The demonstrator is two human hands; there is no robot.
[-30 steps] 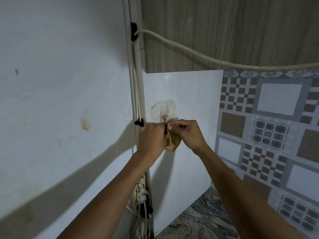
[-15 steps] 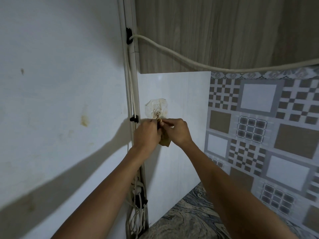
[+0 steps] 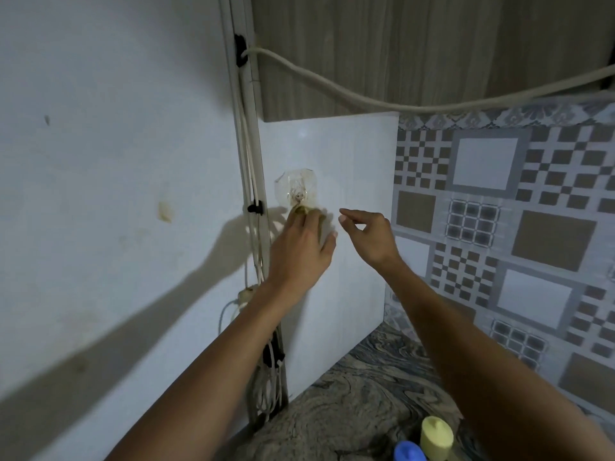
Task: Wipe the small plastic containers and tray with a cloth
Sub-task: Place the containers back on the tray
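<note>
Cloth [image 3: 304, 212] being pinched by left hand [image 3: 301, 251] fingers just below clear wall hook [image 3: 294, 189], hanging downward behind palm. Right hand [image 3: 367, 236] being held just right, fingers loosely spread, empty. Yellow container [image 3: 436, 435] and blue container [image 3: 408, 451] being left on near counter [image 3: 349, 410], well below cloth; tray not seen.

Your cloth [image 3: 301, 210] shows only as a small yellowish-brown bunch hanging at the clear wall hook, mostly hidden behind your left hand. You see just the yellow cap [image 3: 436, 435] and blue cap [image 3: 408, 451] at the bottom edge, touching.
</note>
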